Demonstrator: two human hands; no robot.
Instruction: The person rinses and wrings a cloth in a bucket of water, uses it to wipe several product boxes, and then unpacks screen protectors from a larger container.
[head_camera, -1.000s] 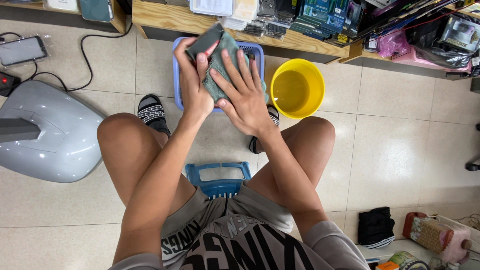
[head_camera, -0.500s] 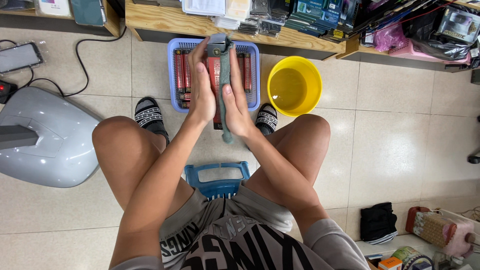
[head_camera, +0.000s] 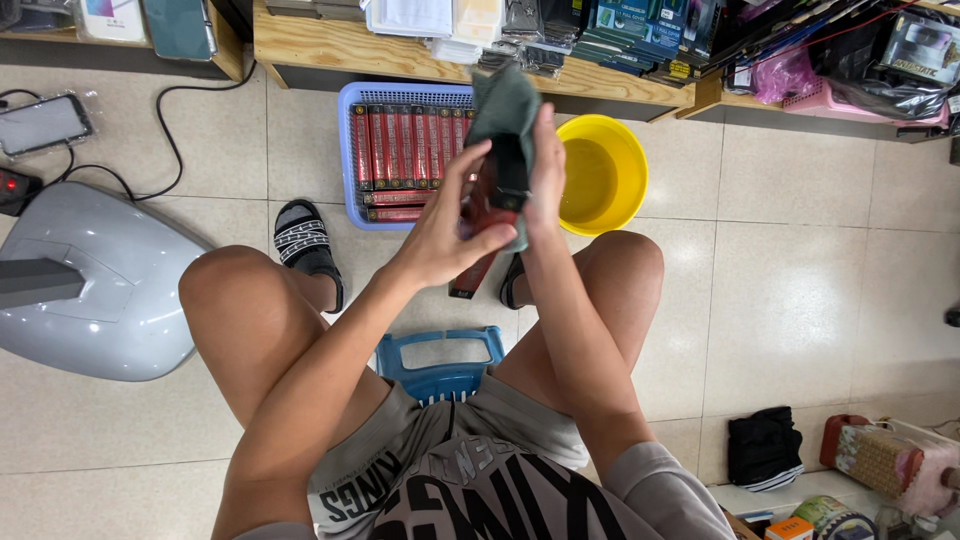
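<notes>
Your left hand (head_camera: 445, 235) grips a long red box (head_camera: 480, 250) by its side, tilted upright so one face is exposed. Your right hand (head_camera: 545, 170) presses a grey-green cloth (head_camera: 505, 110) around its upper end. Both are closed on it, over the blue basket (head_camera: 350, 150) of matching red boxes, with the yellow basin (head_camera: 600, 175) just beside.

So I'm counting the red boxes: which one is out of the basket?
The long red box held between the left hand and right hand, part-wrapped in a grey-green cloth; the others lie packed in the blue basket.
</notes>
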